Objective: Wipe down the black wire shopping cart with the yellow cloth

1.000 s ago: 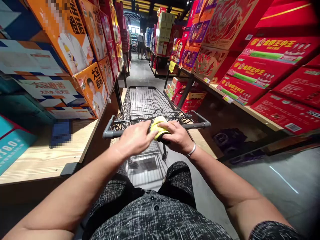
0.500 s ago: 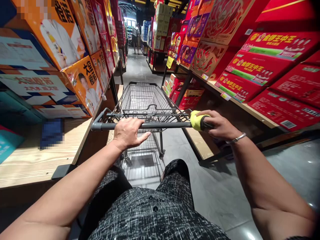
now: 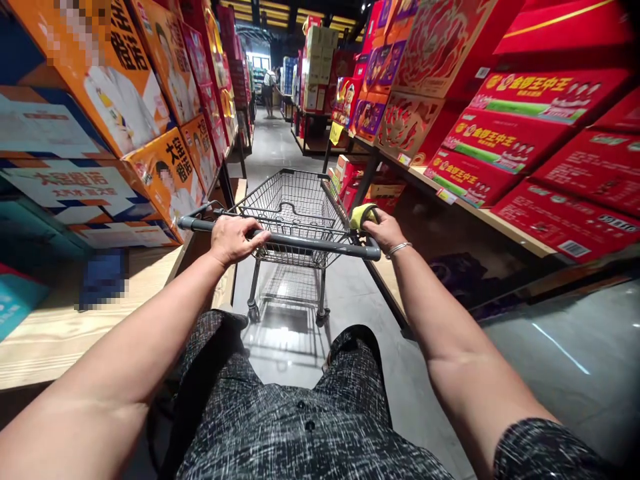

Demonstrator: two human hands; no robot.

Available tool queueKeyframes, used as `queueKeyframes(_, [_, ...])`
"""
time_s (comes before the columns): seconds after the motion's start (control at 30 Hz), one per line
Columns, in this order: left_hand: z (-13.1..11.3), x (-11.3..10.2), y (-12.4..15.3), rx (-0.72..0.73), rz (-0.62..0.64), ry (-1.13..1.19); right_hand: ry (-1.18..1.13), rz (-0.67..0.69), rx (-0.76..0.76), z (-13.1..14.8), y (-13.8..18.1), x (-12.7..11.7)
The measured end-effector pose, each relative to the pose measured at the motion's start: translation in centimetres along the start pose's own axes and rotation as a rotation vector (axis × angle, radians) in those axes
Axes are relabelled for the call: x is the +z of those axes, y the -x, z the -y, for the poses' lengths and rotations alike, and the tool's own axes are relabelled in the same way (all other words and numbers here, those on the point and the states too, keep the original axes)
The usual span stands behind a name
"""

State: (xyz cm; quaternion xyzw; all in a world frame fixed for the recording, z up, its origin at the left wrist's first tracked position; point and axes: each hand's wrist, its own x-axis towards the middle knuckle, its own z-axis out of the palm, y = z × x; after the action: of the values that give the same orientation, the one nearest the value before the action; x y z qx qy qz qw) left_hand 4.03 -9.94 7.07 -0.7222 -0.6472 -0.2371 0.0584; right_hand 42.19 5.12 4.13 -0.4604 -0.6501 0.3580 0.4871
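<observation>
A wire shopping cart (image 3: pixel 295 207) stands in the aisle in front of me, its basket bare. My left hand (image 3: pixel 234 238) is wrapped over the left part of the grey cart handle (image 3: pixel 310 244). My right hand (image 3: pixel 383 229) is closed around a yellow cloth (image 3: pixel 362 215), pressing it against the cart's frame at the right end of the handle. A silver bangle sits on my right wrist.
Orange and blue boxes (image 3: pixel 150 120) fill the wooden shelf on the left. Red gift boxes (image 3: pixel 505 143) line the shelf on the right. The grey tiled aisle (image 3: pixel 280 143) runs ahead to more stacked goods, where a person (image 3: pixel 270 87) stands far off.
My right hand slid the yellow cloth from the middle of the handle to its right end. The left hand stayed on the handle, and the cart now sits farther from me.
</observation>
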Motion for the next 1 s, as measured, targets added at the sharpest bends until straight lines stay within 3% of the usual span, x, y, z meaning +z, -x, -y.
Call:
queueKeyframes(0.1, [1.6, 0.2, -0.9, -0.053, 0.009, 0.020, -0.099, -0.044, 0.079, -0.6, -0.1, 2.0])
queueKeyframes(0.2, [1.0, 0.6, -0.7, -0.063, -0.027, 0.035, -0.091, -0.070, 0.079, -0.7, 0.5, 3.5])
queueKeyframes(0.27, [-1.3, 1.1, 0.0, 0.009, -0.024, 0.064, -0.062, -0.103, 0.049, -0.6, 1.2, 4.5])
queueKeyframes(0.4, [-8.1, 2.1, 1.2, 0.320, 0.084, 0.170, -0.056, -0.165, -0.055, -0.6, 2.6, 7.3])
queueKeyframes(0.5, [-11.0, 2.9, 1.0, 0.324, 0.145, 0.176, -0.065, -0.126, -0.099, -0.4, 3.5, 9.3])
queueKeyframes(0.6, [-10.7, 3.4, 0.2, 0.243, 0.136, 0.110, -0.006, -0.103, -0.110, 0.1, 4.1, 10.7])
queueKeyframes(0.77, [-8.5, 3.5, -0.5, 0.238, 0.087, 0.085, 0.099, -0.155, -0.108, 1.4, 5.3, 12.6])
queueKeyframes(0.87, [-7.8, 3.5, -0.7, 0.189, 0.070, 0.118, 0.087, -0.227, -0.113, 2.3, 7.6, 13.7])
queueKeyframes(1.0, [-6.9, 3.6, -1.2, 0.127, 0.063, 0.210, 0.058, -0.156, -0.217, 3.5, 12.2, 14.9])
